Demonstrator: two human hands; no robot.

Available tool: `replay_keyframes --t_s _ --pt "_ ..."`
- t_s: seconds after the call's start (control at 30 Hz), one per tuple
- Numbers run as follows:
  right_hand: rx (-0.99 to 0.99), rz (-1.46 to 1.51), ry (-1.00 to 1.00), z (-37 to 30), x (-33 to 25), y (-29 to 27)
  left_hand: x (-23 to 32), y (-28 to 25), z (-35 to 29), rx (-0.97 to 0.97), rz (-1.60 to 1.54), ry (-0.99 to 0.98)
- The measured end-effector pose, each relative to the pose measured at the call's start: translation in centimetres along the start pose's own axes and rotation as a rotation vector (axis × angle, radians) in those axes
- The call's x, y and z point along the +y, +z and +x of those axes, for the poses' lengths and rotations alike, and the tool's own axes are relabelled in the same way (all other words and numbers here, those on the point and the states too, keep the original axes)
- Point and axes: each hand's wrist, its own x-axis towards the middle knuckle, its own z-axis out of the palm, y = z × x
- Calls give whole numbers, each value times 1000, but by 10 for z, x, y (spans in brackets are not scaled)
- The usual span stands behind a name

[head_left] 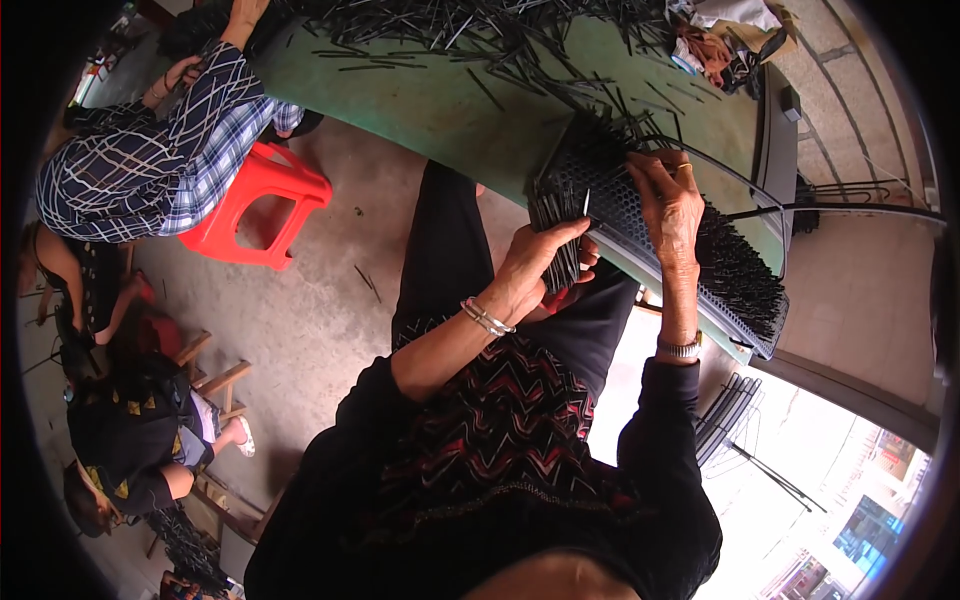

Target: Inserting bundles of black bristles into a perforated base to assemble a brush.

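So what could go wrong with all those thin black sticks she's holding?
1. The left hand holds a thick bundle of sticks; a loose grip might let some slide onto the floor.
2. The perforated tray rests tilted at the green table edge, steadied by the right hand; it could tip, and the sticks already in it could spill.
3. The stick ends look pointy, so fingers might get poked.

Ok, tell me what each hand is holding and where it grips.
The left hand grips a bundle of thin black rods around its middle. The right hand rests its fingers on the perforated black tray's upper edge.
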Motion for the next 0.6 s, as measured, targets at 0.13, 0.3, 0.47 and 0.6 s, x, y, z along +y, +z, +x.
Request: replay_keyframes --t_s 0.13,0.3,0.47,0.6 --pt "27 -114 15 -8 -7 -1 0 -1 2 -5 37 8" --pt "-72 335 317 -18 -21 -14 -1 4 -1 -22 64 7" --pt "-368 666 495 -29 -34 -25 -9 4 1 -76 136 32" --pt "-358 754 601 -30 -29 -30 -8 5 1 -74 107 36"
